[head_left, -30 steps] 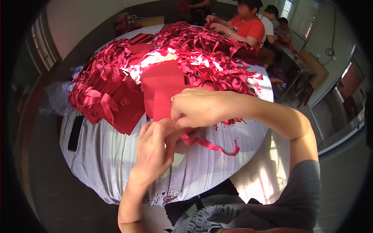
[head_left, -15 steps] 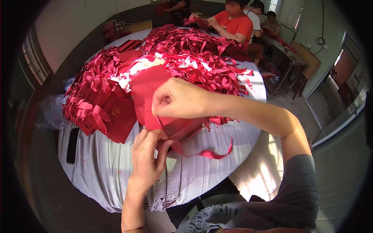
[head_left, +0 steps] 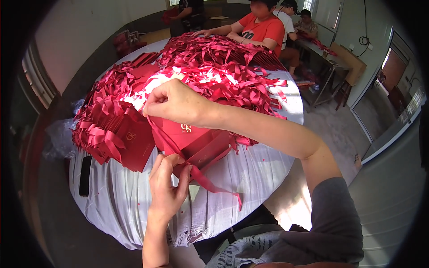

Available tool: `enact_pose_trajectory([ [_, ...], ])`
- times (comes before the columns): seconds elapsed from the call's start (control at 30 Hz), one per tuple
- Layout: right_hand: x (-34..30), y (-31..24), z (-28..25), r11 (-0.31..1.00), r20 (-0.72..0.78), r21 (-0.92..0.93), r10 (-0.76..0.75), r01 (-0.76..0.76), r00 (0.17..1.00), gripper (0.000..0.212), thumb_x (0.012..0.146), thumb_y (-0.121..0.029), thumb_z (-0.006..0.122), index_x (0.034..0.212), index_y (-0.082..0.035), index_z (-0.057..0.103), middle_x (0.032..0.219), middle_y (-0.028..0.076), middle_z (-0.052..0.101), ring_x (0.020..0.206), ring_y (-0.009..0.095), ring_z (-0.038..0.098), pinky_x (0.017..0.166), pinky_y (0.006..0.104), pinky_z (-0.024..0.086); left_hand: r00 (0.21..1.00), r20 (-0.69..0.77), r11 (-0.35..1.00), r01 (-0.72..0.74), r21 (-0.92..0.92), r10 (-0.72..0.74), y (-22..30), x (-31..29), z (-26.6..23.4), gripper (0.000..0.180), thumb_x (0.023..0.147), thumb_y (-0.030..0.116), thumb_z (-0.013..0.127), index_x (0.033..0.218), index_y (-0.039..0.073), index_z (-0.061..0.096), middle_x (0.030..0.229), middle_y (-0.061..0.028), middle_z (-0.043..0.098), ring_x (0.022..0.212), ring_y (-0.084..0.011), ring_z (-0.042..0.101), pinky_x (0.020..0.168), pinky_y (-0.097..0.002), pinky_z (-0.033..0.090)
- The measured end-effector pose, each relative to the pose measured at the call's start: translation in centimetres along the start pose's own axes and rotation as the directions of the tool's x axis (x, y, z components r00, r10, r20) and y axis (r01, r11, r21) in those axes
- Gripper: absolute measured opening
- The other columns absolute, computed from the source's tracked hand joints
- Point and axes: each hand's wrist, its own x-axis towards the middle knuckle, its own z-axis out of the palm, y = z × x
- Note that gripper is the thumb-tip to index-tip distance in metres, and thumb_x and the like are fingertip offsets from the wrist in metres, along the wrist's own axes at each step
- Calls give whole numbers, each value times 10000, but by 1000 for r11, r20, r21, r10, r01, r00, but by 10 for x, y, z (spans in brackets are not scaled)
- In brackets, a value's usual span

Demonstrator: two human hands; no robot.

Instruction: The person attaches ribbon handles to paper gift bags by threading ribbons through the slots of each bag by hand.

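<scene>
A red paper bag [head_left: 201, 137] with gold print lies in front of me. Its near edge is at my left hand [head_left: 167, 185], whose thumb and fingers are pinched on a red ribbon [head_left: 210, 186] there. From that pinch, a loose tail trails right over the cloth. My right hand [head_left: 178, 103] reaches across above the bag, fingers closed on the ribbon's upper stretch. This stretch slants taut from the right fingertips down toward the left hand. The right hand and forearm hide part of the bag's far side.
Stacked red bags with ribbons [head_left: 129, 138] lie at the left; a large heap of ribboned bags [head_left: 219, 51] spans the far side. A black phone-like object [head_left: 85, 176] rests on the white tablecloth [head_left: 120, 201]. A person in a red shirt [head_left: 263, 31] sits across, others behind.
My right hand has moved left and slightly up, drawing the ribbon out. The tail at the right has shortened and swung down. The bag's upper part has folded down, showing gold print.
</scene>
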Motion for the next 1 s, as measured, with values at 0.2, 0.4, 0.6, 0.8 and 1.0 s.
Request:
enact_pose_trajectory([
  [0.2,3,7,0,997,-45,-4,-81,81,996,174,828,-129,650,857,34,702,781,81,686,744,98,624,708,261,497,1000,-19,1000,-11,26,11,-3,-1,2,271,729,-95,698,936,-21,540,783,-108,558,654,-210,549,593,-295,450],
  [0.4,-31,-9,-6,946,-211,-248,-263,209,941,177,864,-165,661,897,8,648,737,51,646,668,78,601,576,261,475,986,-97,990,134,-46,-138,-18,-6,-1,248,765,-79,676,961,-20,536,827,-125,569,684,-210,579,611,-291,461],
  [0.6,-113,10,26,881,10,-456,-136,125,991,310,799,-311,707,772,-18,610,744,115,584,645,270,599,569,389,467,986,-124,992,104,-66,-112,-23,0,3,249,771,-82,659,971,-23,523,839,-123,554,719,-217,568,657,-290,464],
  [0.8,-137,34,20,977,144,155,124,-146,982,187,893,-163,616,881,14,558,779,93,619,697,173,629,589,304,468,986,-100,989,126,-73,-133,-20,-2,4,234,786,-98,638,978,-20,530,850,-119,558,726,-230,567,672,-301,467],
  [1.0,-173,25,-32,889,242,149,392,-433,888,127,937,-111,550,971,4,592,773,41,637,642,76,599,580,217,470,997,-54,998,55,38,-53,-14,7,-2,390,754,-110,627,1121,21,605,766,-81,539,707,-215,509,667,-312,430],
])
